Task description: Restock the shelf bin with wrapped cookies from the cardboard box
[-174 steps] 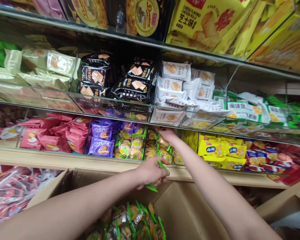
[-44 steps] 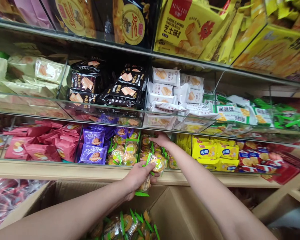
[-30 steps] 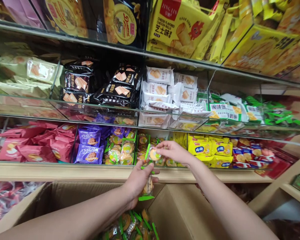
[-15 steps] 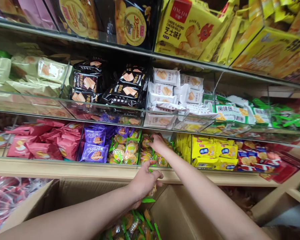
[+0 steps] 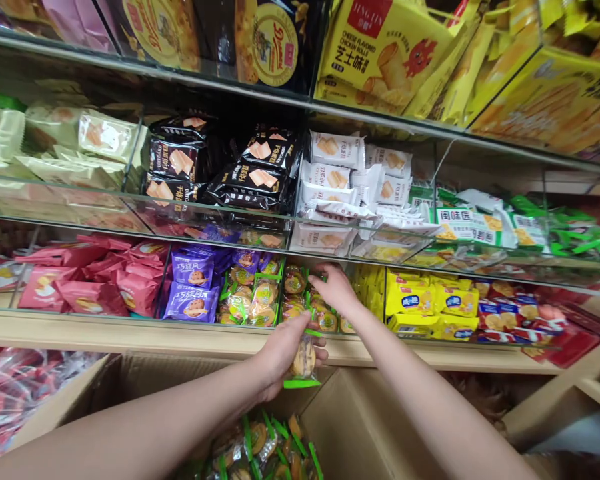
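My left hand (image 5: pixel 290 350) is closed on a clear biscuit packet (image 5: pixel 304 357) with green ends, just in front of the bottom shelf and above an open cardboard box (image 5: pixel 370 413). More biscuit packets (image 5: pixel 267 447) of the same look lie inside the box. Over the glass front of the bottom shelf reaches my right hand (image 5: pixel 336 288), its fingers apart and nothing visible in them. It is at the biscuit packets (image 5: pixel 294 280) in that compartment; whether it touches them I cannot tell.
Purple cookie packets (image 5: pixel 190 303) and red packets (image 5: pixel 93 297) sit to the left, yellow packets (image 5: pixel 410 297) to the right. A glass shelf edge (image 5: pixel 260 243) runs close above my right hand. Clear-wrapped red goods (image 5: pixel 25 393) stand left of the box.
My right hand has moved slightly right, its fingers looking more spread. In my left hand the biscuit packet has turned, so more of it shows. The camera view shifts slightly.
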A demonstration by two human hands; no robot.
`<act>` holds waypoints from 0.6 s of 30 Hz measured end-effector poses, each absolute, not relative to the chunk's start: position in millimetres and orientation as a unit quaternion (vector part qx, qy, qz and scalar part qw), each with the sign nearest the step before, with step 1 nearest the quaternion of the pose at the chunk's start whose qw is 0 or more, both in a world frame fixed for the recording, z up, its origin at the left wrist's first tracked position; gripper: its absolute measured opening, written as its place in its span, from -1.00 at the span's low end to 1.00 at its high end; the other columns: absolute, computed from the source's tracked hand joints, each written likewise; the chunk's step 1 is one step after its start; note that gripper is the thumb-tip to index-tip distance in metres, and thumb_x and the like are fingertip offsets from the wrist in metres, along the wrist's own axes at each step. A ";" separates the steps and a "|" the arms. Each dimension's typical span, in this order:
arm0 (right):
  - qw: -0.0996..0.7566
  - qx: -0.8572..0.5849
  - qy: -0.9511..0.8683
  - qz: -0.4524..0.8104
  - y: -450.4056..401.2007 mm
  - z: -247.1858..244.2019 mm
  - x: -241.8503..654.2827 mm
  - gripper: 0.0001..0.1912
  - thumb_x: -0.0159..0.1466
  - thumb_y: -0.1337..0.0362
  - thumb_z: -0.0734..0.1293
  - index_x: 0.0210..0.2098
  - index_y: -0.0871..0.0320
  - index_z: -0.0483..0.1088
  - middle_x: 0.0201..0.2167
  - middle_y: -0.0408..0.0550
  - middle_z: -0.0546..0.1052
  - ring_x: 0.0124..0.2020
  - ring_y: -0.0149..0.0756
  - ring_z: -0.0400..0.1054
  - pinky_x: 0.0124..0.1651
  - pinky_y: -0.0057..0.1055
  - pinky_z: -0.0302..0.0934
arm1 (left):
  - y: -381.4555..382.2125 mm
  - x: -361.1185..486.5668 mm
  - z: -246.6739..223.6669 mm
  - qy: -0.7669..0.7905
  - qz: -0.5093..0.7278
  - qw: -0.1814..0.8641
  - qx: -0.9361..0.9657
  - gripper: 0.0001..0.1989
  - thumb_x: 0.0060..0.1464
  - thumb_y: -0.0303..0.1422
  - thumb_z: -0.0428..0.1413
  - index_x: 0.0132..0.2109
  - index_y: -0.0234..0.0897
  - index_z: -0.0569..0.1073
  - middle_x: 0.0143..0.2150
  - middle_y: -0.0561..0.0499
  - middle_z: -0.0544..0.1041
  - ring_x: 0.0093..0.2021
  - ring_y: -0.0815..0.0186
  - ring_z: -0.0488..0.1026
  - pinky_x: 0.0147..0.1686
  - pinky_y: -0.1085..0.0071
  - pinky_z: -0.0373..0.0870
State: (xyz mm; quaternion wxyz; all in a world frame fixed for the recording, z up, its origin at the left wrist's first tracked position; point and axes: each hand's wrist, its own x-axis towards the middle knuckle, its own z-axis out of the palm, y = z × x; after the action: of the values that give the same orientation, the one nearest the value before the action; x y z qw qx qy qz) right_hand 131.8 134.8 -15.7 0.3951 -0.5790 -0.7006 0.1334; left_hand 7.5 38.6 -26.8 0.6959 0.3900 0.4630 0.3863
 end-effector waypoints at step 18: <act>0.566 -0.369 -0.464 0.573 13.4 -75.7 135.1 -0.63 0.00 0.21 0.39 -0.24 0.19 0.27 -0.38 -0.09 0.45 -0.48 -0.43 0.34 -0.46 -0.49 0.23 | 31.4 17.2 -9.0 0.405 0.468 0.662 0.422 -0.54 0.01 0.00 -0.06 -0.15 -0.31 0.36 -0.12 -0.13 0.46 -0.25 0.24 0.44 -0.40 0.42 0.36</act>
State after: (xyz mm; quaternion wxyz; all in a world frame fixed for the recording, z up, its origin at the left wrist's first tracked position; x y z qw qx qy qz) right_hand 135.1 13.4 -75.7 0.5658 -0.3693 -0.4642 0.5727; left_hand 17.2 31.4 -9.0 0.6623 0.4219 0.4050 0.4683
